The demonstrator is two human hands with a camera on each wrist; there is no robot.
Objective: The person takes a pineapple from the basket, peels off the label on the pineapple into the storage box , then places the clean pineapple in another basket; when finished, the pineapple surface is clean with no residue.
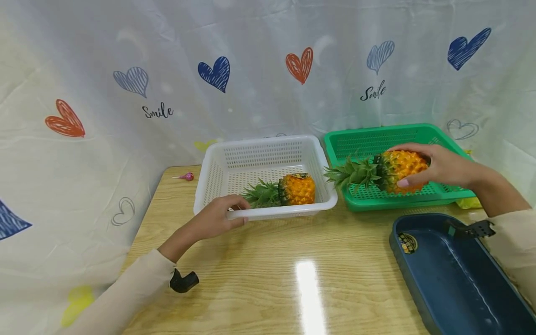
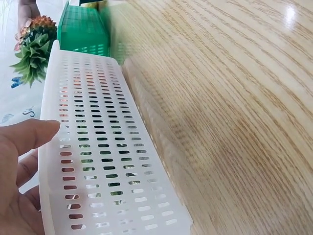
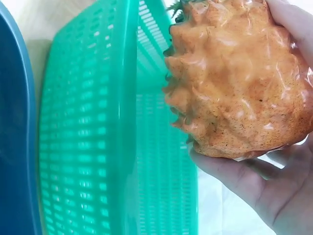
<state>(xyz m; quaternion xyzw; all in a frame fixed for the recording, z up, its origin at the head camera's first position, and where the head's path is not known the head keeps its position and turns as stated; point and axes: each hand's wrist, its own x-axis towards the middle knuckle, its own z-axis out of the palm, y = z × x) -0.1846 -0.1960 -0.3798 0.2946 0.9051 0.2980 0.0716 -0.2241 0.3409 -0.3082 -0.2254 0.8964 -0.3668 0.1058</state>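
My right hand [image 1: 441,165] grips an orange pineapple [image 1: 404,170] by its body, above the green basket [image 1: 418,204]. The leafy crown points left toward the white basket [image 1: 268,214]. In the right wrist view, thumb and fingers wrap the base of that pineapple [image 3: 234,83]. My left hand [image 1: 219,216] holds the front rim of the white basket near its left corner, thumb outside and fingers over the edge. A second pineapple [image 1: 298,190] lies inside the white basket, crown to the left. The left wrist view shows the thumb against the slotted basket wall [image 2: 98,147].
A dark blue tray [image 1: 456,279] stands at the front right, with a round sticker inside. On the table [image 1: 251,279], left of the white basket, lies a small pink lollipop [image 1: 188,177]. Something yellow [image 1: 469,203] shows beneath the green basket's right end. A heart-printed sheet [image 1: 259,102] hangs behind.
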